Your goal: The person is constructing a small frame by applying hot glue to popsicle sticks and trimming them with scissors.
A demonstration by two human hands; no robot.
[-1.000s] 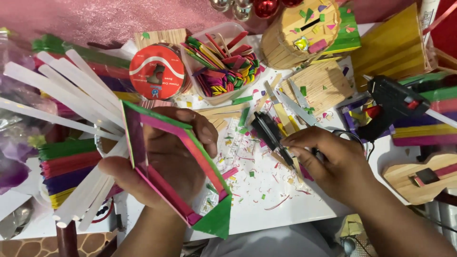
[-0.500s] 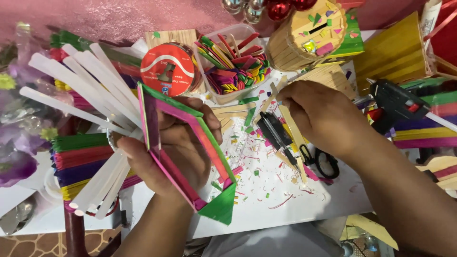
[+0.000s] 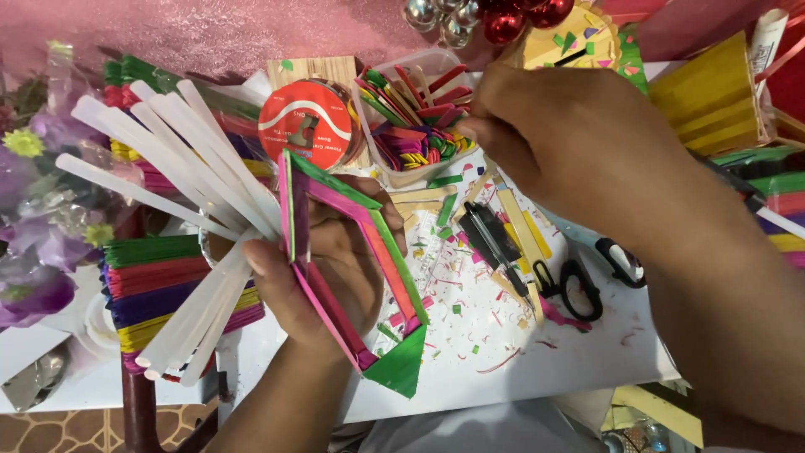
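right hand (image 3: 579, 143) moved up to stick tub (image 3: 419, 117), grip unclear, left hand (image 3: 323, 277) clasping stick frame (image 3: 352, 252)

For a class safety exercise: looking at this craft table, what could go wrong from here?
1. The right hand reaches over open scissors towards the tub of stick pieces; the forearm might catch the blades.
2. The left hand alone holds the stick frame; its joints could give.
3. The glue sticks overhang and could roll off.
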